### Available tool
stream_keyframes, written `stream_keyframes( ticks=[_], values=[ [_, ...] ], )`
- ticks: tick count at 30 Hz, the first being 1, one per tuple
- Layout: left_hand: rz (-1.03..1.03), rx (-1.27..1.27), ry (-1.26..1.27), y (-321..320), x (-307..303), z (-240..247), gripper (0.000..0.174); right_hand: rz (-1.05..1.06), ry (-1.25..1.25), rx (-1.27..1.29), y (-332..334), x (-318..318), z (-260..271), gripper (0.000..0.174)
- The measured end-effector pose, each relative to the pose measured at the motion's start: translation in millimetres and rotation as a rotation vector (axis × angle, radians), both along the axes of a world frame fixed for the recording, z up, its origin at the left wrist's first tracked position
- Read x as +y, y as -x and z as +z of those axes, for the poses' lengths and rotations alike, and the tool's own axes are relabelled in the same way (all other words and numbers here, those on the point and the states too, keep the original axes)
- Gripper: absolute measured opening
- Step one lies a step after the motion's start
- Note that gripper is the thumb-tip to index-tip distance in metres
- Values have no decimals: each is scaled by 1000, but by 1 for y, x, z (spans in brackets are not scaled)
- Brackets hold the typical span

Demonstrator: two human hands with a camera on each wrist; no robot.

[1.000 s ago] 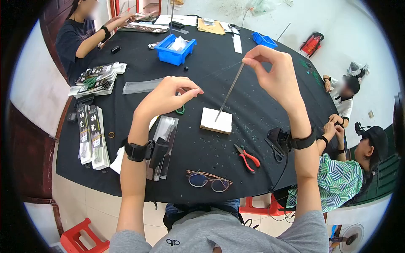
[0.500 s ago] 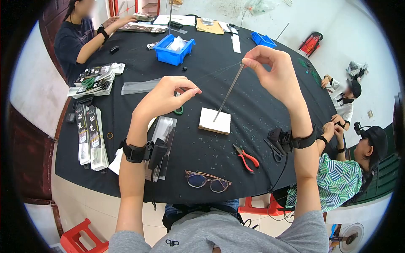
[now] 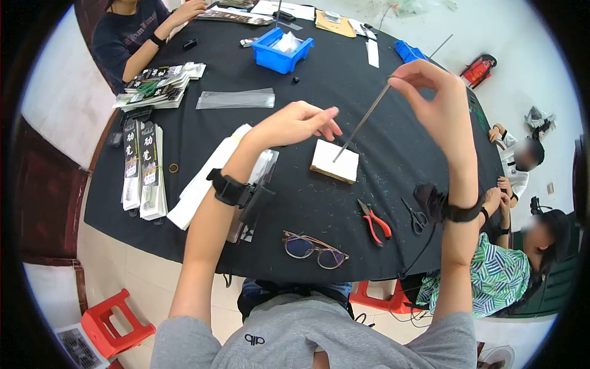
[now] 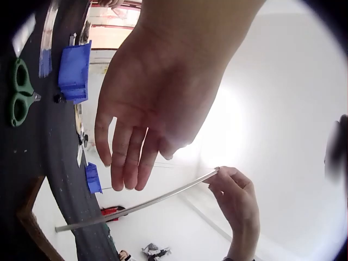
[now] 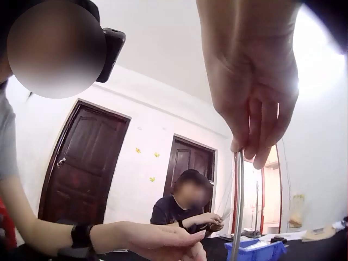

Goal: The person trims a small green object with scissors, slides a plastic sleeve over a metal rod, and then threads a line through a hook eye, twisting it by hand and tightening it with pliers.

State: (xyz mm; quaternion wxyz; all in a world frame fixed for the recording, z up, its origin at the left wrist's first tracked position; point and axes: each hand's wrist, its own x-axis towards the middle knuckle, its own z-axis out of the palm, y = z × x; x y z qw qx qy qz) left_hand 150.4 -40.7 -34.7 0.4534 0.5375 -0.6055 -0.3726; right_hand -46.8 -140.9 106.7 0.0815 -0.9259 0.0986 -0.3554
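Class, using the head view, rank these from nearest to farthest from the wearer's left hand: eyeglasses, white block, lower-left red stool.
1. White block: on the table, right of the left hand.
2. Eyeglasses: by the table's near edge.
3. Red stool: on the floor, lower left.

The left forearm (image 3: 206,261) reaches forward and slants inward; the left hand (image 3: 292,125) turns toward the right side, fingers extended and relaxed, with narrow gaps between some of them. The right forearm (image 3: 458,249) rises more steeply, and the right hand (image 3: 444,104) arches inward, thumb and forefinger pinched together. The two hands are apart.
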Motion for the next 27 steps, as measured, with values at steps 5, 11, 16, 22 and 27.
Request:
stream_keyframes(
  ticks=[5,11,16,22,27],
  values=[
    [69,-94,40,18,-2,4,49,-57,353,221,17,59,-35,17],
    [137,-143,-36,28,5,13,46,185,71,575,-20,80,-146,26],
    [136,-85,96,32,2,4,39,203,0,566,-68,83,-196,45],
    [168,-152,73,33,6,9,37,228,131,348,-86,82,-248,45],
    [234,-117,134,34,3,0,36,194,20,312,-84,83,-241,43]
  ],
)
